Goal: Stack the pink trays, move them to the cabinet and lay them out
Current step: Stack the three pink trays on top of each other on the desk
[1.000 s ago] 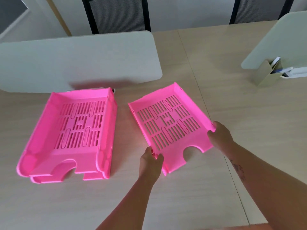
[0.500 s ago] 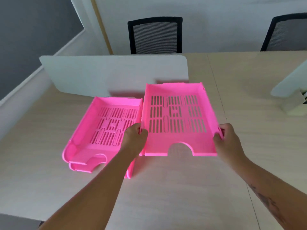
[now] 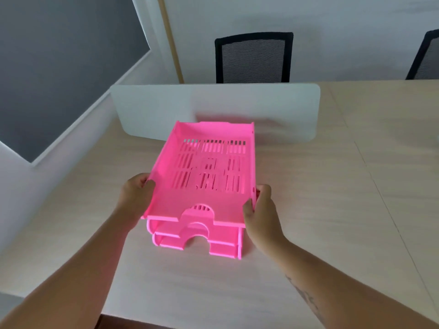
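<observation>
Head-camera view looking down over a pale wood-grain desk (image 3: pixel 332 210): both bare forearms reach forward and hold one pink slotted tray (image 3: pixel 204 172) between them. Left hand (image 3: pixel 135 195) is clamped on the tray's left side wall near the front corner, thumb over the rim and fingers under the edge. Right hand (image 3: pixel 261 210) is clamped on the right side wall near the opposite front corner, thumb on top; a tattoo shows on that forearm. Held tray is roughly level, its front edge with the rounded cut-out facing the person, and it sits directly above a stack of two pink trays (image 3: pixel 197 241) that rests on the desk; whether the held tray already touches the stack I cannot tell, though their front edges line up closely and the lower trays' cut-outs show beneath it. Just behind the trays a white desk divider (image 3: pixel 213 108) stands upright across the desk. Beyond the divider a black mesh-backed chair (image 3: pixel 253 58) faces the desk, and part of a second black chair (image 3: pixel 425 58) shows at the right edge. A dark grey wall panel (image 3: pixel 52 67) fills the upper left.
</observation>
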### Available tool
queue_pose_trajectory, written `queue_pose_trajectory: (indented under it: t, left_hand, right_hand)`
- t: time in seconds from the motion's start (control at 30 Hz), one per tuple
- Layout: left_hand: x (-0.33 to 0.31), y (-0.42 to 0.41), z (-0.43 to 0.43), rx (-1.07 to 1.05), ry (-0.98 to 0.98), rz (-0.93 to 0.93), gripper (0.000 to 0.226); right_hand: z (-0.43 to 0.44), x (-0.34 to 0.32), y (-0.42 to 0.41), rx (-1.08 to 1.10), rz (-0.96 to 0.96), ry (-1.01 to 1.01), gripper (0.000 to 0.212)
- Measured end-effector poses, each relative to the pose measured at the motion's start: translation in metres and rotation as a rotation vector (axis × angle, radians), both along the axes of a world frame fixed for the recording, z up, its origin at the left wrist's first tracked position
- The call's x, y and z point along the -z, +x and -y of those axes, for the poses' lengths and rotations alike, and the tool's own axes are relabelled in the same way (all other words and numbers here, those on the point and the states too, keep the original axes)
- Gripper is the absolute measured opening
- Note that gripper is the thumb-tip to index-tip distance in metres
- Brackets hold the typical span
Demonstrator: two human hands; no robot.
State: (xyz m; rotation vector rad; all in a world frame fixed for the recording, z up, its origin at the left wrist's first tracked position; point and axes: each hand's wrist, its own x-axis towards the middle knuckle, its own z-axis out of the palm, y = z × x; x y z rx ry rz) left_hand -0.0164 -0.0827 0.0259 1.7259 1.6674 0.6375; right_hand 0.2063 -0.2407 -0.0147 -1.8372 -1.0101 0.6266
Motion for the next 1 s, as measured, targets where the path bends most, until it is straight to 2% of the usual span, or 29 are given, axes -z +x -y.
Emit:
queue_pose_trajectory:
  t: [0.23,0.4,0.67,0.87,1.0]
  left_hand:
    - [0.047,-0.026,-0.011,0.131,-0.1,0.034,0.031]
    - [0.067,-0.039,-0.011,0.258,-0.15,0.051,0.038]
    - [0.054,-0.042,-0.023,0.276,-0.03,0.107,0.04]
    - [0.058,-0.055,-0.029,0.284,-0.078,0.097,0.039]
    - [0.061,-0.056,-0.026,0.292,-0.098,0.153,0.035]
  right_hand:
    - [-0.004,0.027,-0.034,0.122,0.038,-0.125,0.023]
    - [0.0,0.04,-0.051,0.196,0.063,-0.15,0.034]
    - [-0.008,0.031,-0.063,0.262,0.05,-0.136,0.036]
    - [-0.016,0.043,-0.07,0.178,0.063,-0.268,0.041]
    - [-0.017,0.041,-0.07,0.228,0.072,-0.233,0.04]
